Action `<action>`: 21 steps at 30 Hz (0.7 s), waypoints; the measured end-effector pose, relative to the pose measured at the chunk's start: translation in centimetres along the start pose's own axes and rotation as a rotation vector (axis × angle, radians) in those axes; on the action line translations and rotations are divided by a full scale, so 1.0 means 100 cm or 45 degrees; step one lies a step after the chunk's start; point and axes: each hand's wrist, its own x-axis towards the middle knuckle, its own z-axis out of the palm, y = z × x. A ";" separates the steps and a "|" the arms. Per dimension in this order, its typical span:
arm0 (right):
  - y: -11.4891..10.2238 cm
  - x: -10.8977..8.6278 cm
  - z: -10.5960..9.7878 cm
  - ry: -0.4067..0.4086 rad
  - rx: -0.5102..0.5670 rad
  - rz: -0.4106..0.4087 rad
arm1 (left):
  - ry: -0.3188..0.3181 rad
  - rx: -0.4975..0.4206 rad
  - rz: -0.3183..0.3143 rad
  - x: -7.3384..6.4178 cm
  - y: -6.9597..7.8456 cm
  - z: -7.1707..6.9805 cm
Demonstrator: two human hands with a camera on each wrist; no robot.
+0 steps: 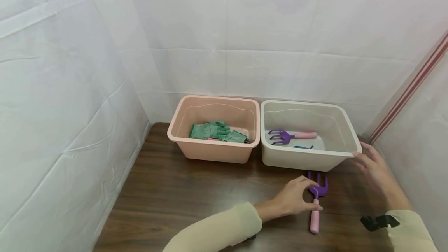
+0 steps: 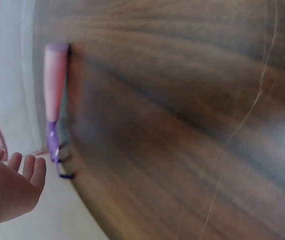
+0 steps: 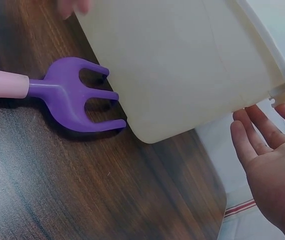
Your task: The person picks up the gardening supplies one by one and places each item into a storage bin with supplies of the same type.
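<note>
A small hand rake (image 1: 315, 203) with purple tines and a pink handle lies on the wooden table, its tines toward the cream bin (image 1: 297, 161). My left hand (image 1: 294, 197) is at the rake, thumb and index finger spread apart over it in the head view. The left wrist view shows a gap between those fingers and the rake. My right hand (image 1: 376, 166) grips the bin's front right corner, thumb over the rim and fingers under it. Inside that bin lie another purple and pink hand rake (image 1: 285, 137) and a blue piece (image 1: 302, 147), mostly hidden by the front wall.
A pink bin (image 1: 213, 151) stands directly left of the cream one, with green gloves (image 1: 210, 130) inside. White sheeting (image 1: 224, 73) rises behind the bins and along both sides. The dark wooden table (image 1: 168, 197) extends in front and to the left.
</note>
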 end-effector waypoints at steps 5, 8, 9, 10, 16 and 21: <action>0.000 0.001 0.001 0.011 -0.014 0.001 | -0.042 0.038 -0.051 -0.004 0.004 0.015; 0.000 0.001 0.001 0.015 -0.039 0.005 | -0.048 0.068 -0.064 -0.004 0.008 0.022; 0.000 0.000 0.001 0.016 -0.038 0.008 | -0.049 0.074 -0.064 -0.004 0.009 0.024; 0.000 0.000 0.001 0.014 -0.043 0.012 | -0.049 0.084 -0.065 -0.003 0.010 0.027; -0.001 -0.001 0.002 0.010 -0.011 0.011 | -0.022 0.108 -0.090 -0.003 0.013 0.040; 0.001 -0.001 0.004 0.012 0.007 -0.028 | -0.018 0.100 -0.127 -0.003 0.012 0.046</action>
